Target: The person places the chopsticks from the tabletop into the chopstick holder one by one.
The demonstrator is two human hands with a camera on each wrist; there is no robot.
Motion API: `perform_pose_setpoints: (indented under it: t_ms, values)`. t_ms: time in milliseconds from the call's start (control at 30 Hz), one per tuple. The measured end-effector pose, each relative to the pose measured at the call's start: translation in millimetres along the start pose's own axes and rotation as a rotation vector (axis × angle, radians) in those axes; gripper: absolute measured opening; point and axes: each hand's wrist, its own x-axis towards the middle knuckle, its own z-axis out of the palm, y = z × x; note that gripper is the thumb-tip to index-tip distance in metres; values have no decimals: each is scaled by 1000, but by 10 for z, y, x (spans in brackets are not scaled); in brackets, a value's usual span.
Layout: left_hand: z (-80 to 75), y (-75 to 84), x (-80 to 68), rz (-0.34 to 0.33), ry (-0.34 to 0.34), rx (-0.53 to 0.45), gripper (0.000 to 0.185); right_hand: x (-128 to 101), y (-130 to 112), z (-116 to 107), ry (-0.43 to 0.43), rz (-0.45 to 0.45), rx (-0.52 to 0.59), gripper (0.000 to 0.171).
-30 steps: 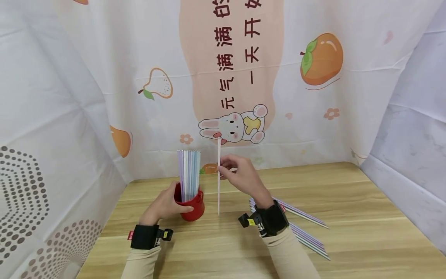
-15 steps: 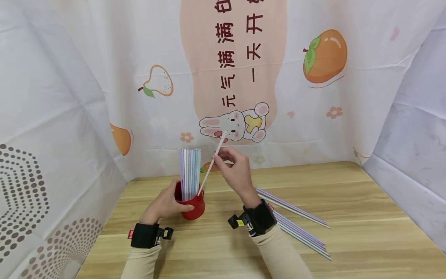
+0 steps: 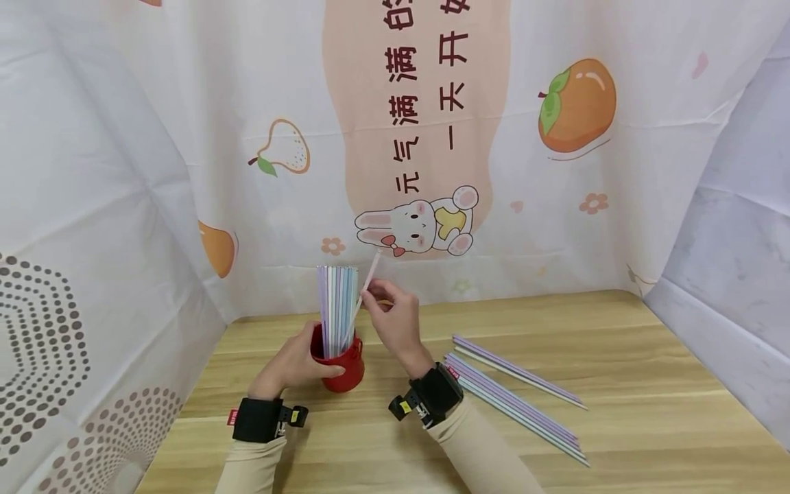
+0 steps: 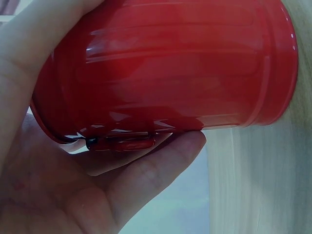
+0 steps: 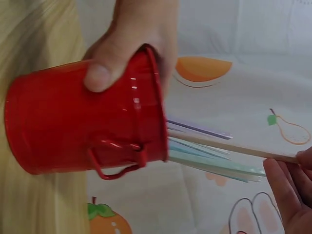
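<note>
While the left hand wraps its fingers and thumb around the small red metal bucket on the wooden bench, the right hand pinches a thin pale pink stick, its lower end inside the bucket among upright pastel sticks. More pastel sticks lie loose at the bucket's four o'clock.
</note>
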Motion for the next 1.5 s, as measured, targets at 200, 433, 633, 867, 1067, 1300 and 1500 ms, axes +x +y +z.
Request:
perform_pose_setpoints:
  t_ms: [200, 433, 633, 867, 1067, 1300, 1500]
  values:
    - [10, 9, 2, 9, 5, 11, 92, -72, 114, 100, -61, 28, -77, 18]
    - [24, 18, -11, -7, 8, 12, 89, -164, 221, 203, -79, 105, -194, 16]
    - [27, 17, -9, 0, 5, 6, 91, -214, 258, 253, -115, 97, -251, 12]
    - [13, 16, -9, 8, 7, 0, 92, -200, 280, 215, -149, 136, -297, 12]
    - [6, 19, -11, 14, 5, -5, 94, -167, 255, 102, -218, 182, -356, 14]
    - [8, 34, -21, -18, 2, -15, 95, -32, 148, -210, -391, 293, -433, 14]
    - [10, 36, -25, -18, 0, -17, 95, 85, 59, -626, -518, 343, -556, 15]
